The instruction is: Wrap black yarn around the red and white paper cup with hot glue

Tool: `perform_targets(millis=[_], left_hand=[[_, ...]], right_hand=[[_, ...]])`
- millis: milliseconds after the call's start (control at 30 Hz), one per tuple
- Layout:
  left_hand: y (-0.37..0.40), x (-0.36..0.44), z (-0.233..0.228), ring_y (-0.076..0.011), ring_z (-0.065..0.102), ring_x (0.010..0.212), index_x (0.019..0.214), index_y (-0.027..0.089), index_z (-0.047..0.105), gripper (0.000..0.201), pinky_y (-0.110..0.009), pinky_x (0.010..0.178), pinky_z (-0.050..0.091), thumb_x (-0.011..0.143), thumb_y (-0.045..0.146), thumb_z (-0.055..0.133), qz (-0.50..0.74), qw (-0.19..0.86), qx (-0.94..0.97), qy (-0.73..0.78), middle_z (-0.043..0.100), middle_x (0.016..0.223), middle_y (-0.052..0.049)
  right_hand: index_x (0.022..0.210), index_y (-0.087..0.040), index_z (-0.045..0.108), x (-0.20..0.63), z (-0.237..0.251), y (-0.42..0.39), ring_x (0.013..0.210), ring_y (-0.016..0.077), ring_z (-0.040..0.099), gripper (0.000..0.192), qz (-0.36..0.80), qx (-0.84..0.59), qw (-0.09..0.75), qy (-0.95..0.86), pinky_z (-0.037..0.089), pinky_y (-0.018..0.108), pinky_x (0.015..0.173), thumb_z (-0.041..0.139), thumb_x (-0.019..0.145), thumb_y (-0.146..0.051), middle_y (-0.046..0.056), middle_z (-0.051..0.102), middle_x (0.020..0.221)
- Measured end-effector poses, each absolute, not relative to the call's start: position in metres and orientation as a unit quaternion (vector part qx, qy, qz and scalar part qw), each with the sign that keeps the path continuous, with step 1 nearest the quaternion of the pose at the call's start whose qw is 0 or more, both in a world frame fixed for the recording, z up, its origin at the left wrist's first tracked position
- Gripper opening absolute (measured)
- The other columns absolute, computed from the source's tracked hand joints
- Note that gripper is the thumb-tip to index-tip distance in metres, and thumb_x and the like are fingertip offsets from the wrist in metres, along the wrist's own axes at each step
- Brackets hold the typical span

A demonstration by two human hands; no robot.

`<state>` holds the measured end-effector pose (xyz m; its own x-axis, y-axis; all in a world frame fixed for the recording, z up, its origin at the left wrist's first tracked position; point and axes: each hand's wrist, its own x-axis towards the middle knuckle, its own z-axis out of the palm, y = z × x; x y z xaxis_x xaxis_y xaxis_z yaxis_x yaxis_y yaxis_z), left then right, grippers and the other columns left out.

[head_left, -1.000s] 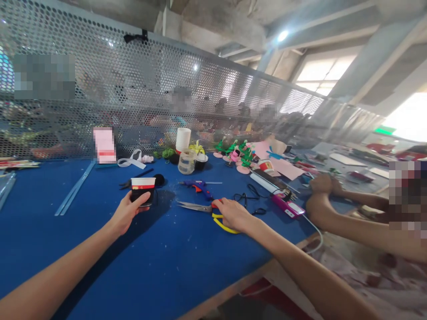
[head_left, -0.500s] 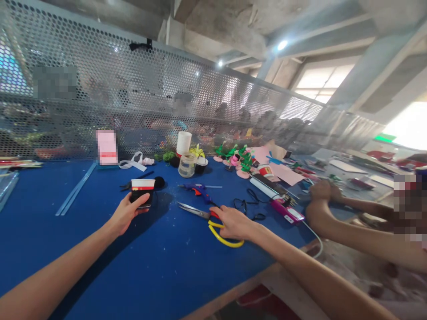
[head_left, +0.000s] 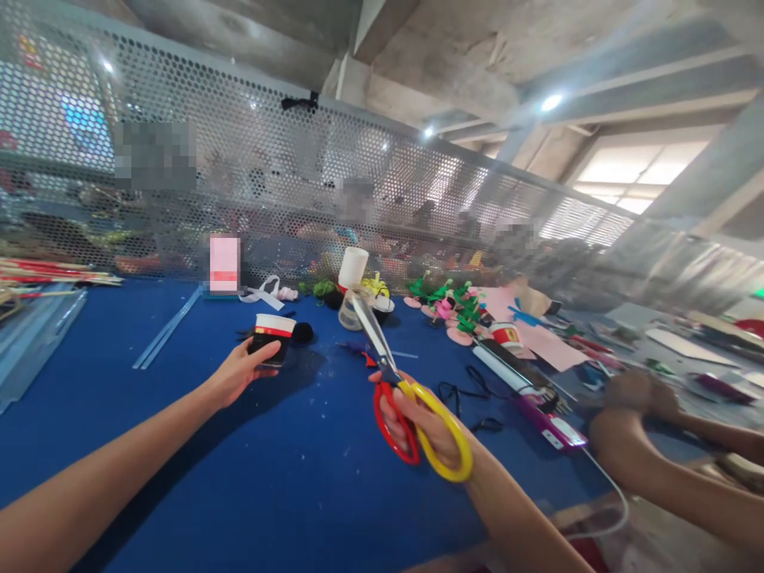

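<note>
My left hand (head_left: pixel 246 372) is wrapped round a small paper cup (head_left: pixel 274 326) with a white rim, a red band and a black lower part, held above the blue table. A black yarn ball (head_left: pixel 303 333) lies just behind it. My right hand (head_left: pixel 426 418) grips a pair of scissors (head_left: pixel 387 368) with one red and one yellow handle loop, raised off the table with the blades pointing up and away. Partly hidden behind the scissors are a blue glue gun (head_left: pixel 358 350) and a clear jar (head_left: pixel 349 313).
Pipe-cleaner plants (head_left: pixel 465 310) stand at the back beside pink paper (head_left: pixel 552 350). A purple power strip (head_left: pixel 549 422) with cords lies to the right, near another person's arms (head_left: pixel 633 438). Clear strips (head_left: pixel 170 325) lie left. A perforated metal screen (head_left: pixel 268 175) closes the back.
My right hand has lifted the scissors off the table and turned their blades upward. My left hand still holds the cup. The view has shifted left.
</note>
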<state>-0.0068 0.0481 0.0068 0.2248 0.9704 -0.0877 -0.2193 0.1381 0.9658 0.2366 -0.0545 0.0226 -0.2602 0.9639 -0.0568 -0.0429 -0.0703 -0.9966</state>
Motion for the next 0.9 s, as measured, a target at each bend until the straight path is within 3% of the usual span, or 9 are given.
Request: perform_targets(millis=[100,200,300,400,567,900], left_hand=[[0.049,-0.01,0.007,-0.0175,0.06,0.066,0.083,0.013,0.057,0.028,-0.026,0.056,0.048,0.063,0.031,0.062,0.444,0.66,0.472,0.38,0.063,0.073,-0.007],[0.048,-0.014,0.007,-0.0191,0.06,0.067,0.083,0.013,0.058,0.029,-0.029,0.058,0.048,0.064,0.034,0.06,0.416,0.688,0.481,0.349,0.064,0.075,-0.01],[0.046,-0.016,0.006,-0.0199,0.059,0.068,0.086,0.013,0.058,0.03,-0.03,0.061,0.047,0.065,0.034,0.059,0.396,0.699,0.494,0.332,0.063,0.077,-0.01],[0.047,-0.018,0.004,-0.0183,0.058,0.068,0.091,0.014,0.055,0.033,-0.03,0.062,0.046,0.066,0.035,0.058,0.39,0.693,0.505,0.336,0.062,0.077,-0.008],[0.052,-0.021,0.002,-0.0152,0.055,0.066,0.096,0.013,0.05,0.041,-0.029,0.062,0.044,0.065,0.038,0.059,0.373,0.668,0.539,0.351,0.059,0.076,-0.004],[0.051,-0.019,-0.001,-0.0159,0.054,0.071,0.106,0.012,0.047,0.051,-0.03,0.065,0.043,0.064,0.037,0.058,0.329,0.638,0.585,0.377,0.057,0.094,-0.01]], right_hand=[[0.098,-0.022,0.036,0.222,0.031,-0.035,0.063,0.013,0.051,0.05,0.502,-0.396,0.448,-0.625,0.042,0.026,0.053,0.053,0.062,-0.053,-0.002,0.044,0.067],[0.099,-0.023,0.034,0.21,0.034,-0.014,0.085,0.0182,0.049,0.061,0.387,-0.411,0.438,-0.699,0.041,0.031,0.069,0.059,0.053,-0.054,0.0,0.044,0.078],[0.098,-0.021,0.037,0.199,0.029,-0.001,0.085,0.0191,0.048,0.063,0.219,-0.489,0.404,-0.741,0.038,0.035,0.077,0.065,0.05,-0.048,0.003,0.046,0.086],[0.092,-0.017,0.044,0.193,0.016,0.003,0.08,0.0194,0.047,0.053,0.104,-0.526,0.357,-0.765,0.039,0.036,0.074,0.066,0.052,-0.044,0.005,0.049,0.086],[0.091,-0.017,0.046,0.194,-0.001,0.002,0.082,0.0225,0.048,0.049,0.055,-0.552,0.316,-0.77,0.04,0.038,0.073,0.065,0.054,-0.043,0.008,0.049,0.088],[0.088,-0.018,0.05,0.196,-0.003,0.0,0.074,0.0193,0.049,0.043,0.069,-0.575,0.283,-0.765,0.041,0.034,0.069,0.065,0.056,-0.043,0.006,0.052,0.082]])
